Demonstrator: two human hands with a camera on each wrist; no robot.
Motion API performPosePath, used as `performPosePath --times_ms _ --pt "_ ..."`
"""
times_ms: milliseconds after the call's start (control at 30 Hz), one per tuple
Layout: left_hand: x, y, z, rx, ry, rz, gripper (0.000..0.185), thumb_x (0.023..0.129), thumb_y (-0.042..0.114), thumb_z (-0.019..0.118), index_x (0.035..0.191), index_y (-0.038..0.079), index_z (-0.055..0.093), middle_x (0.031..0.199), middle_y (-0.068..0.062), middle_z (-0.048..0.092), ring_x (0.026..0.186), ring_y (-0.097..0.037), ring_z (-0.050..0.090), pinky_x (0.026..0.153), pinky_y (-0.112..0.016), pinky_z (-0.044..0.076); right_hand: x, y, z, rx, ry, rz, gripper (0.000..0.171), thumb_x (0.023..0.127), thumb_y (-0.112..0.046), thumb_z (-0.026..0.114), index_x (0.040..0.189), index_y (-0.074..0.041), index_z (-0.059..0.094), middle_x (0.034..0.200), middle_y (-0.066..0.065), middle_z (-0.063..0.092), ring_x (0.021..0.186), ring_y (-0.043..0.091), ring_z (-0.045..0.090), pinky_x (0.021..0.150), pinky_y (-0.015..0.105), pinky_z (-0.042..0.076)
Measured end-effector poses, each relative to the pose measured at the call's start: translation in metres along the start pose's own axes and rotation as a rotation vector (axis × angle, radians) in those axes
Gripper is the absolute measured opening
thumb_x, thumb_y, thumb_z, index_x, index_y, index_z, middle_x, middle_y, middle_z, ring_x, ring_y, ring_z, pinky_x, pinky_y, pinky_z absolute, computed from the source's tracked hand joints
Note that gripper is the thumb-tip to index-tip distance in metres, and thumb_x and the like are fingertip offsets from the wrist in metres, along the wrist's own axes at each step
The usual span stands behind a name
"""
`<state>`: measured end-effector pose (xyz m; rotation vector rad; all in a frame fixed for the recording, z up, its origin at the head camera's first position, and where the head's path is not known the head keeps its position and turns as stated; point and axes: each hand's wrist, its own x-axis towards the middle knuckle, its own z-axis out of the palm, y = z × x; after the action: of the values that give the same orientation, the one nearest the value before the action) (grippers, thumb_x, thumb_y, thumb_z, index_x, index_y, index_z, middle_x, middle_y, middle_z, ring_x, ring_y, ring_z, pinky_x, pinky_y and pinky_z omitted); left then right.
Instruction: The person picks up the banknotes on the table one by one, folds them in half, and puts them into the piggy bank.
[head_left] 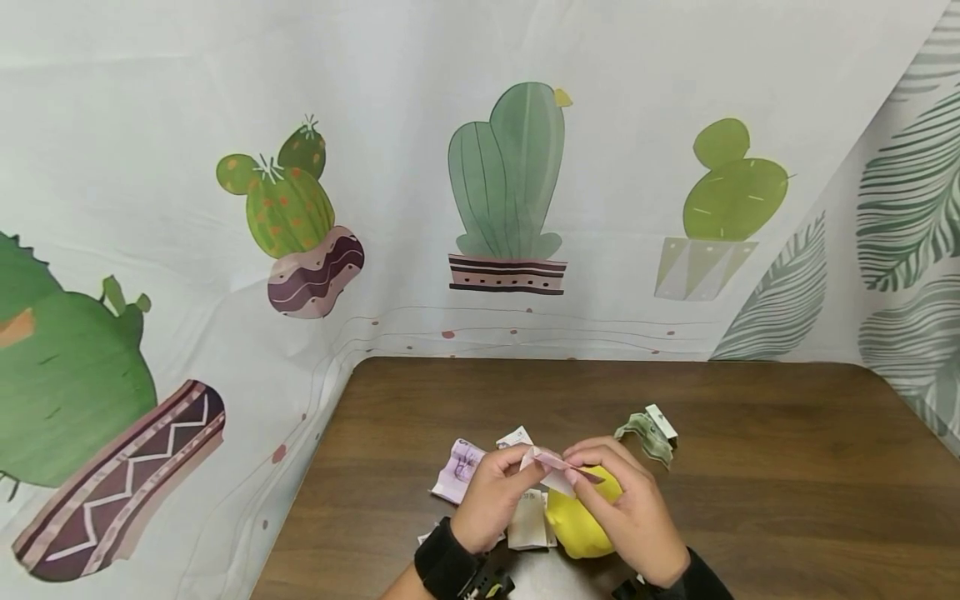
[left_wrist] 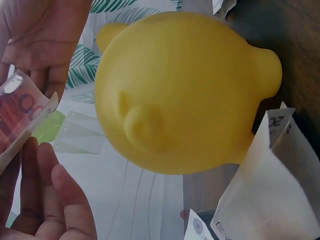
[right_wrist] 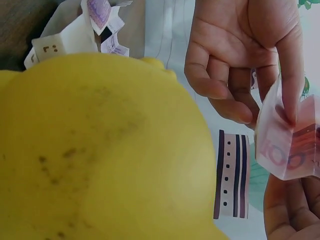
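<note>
While the head view shows both hands meeting above the brown bench [head_left: 787,467], the left hand [head_left: 495,498] and the right hand [head_left: 633,512] each pinch one folded pink banknote [head_left: 557,468] between them, just over a yellow piggy bank [head_left: 577,533]. Only the wrist views reveal the note's red print and the bank's rounded ears and snout. Only the head view takes in the purple note [head_left: 459,471], the white folded notes [head_left: 528,521] and a crumpled green note [head_left: 647,435] lying around them.
</note>
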<state>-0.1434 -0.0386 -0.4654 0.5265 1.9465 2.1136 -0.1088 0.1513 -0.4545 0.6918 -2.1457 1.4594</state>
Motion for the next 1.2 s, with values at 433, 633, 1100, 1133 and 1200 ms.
performPosePath --times_ms 433,633,1100,1133,1200 --pt "-0.0006 -0.0011 0.0034 0.000 -0.007 -0.026 0.034 0.105 0.020 0.052 0.121 -0.005 0.069 0.123 -0.023 0.068 0.105 -0.007 0.063 0.090 -0.031 0.055 0.0000 -0.0006 -0.0005 0.000 0.008 -0.058 0.035 0.086 0.011 0.071 0.108 -0.016 0.072 0.114 0.006 0.066 0.109 0.010 0.061 0.098 0.012 0.046" --pt "-0.0006 0.0009 0.0038 -0.055 -0.031 -0.068 0.039 0.108 0.022 0.045 0.123 -0.008 0.067 0.113 -0.006 0.074 0.096 -0.007 0.066 0.085 -0.025 0.055 -0.0009 -0.0010 -0.0001 -0.019 0.015 -0.036 0.035 0.086 0.010 0.072 0.107 -0.018 0.072 0.120 0.008 0.064 0.113 0.009 0.059 0.097 0.011 0.045" --pt "-0.0010 0.0054 0.0001 -0.222 -0.188 -0.064 0.054 0.109 0.025 0.029 0.126 -0.019 0.054 0.100 0.009 0.074 0.094 -0.008 0.068 0.085 -0.025 0.054 -0.0015 0.0038 -0.0016 -0.039 0.015 -0.027 0.035 0.085 0.010 0.072 0.107 -0.017 0.073 0.124 0.010 0.063 0.114 0.010 0.059 0.096 0.010 0.044" --pt "-0.0008 0.0059 0.0000 -0.231 -0.194 -0.061 0.055 0.109 0.027 0.029 0.126 -0.019 0.054 0.100 0.009 0.074 0.093 -0.008 0.068 0.085 -0.025 0.054 -0.0015 0.0037 -0.0018 -0.045 0.010 -0.017 0.035 0.086 0.009 0.073 0.108 -0.018 0.073 0.125 0.009 0.063 0.115 0.010 0.059 0.096 0.011 0.044" --pt "-0.0008 0.0066 0.0001 -0.245 -0.198 -0.055 0.059 0.111 0.031 0.028 0.126 -0.020 0.054 0.100 0.008 0.074 0.093 -0.009 0.068 0.084 -0.024 0.054 -0.0014 0.0030 -0.0023 -0.051 -0.003 0.008 0.034 0.087 0.007 0.073 0.109 -0.019 0.073 0.127 0.008 0.063 0.116 0.009 0.058 0.094 0.011 0.045"
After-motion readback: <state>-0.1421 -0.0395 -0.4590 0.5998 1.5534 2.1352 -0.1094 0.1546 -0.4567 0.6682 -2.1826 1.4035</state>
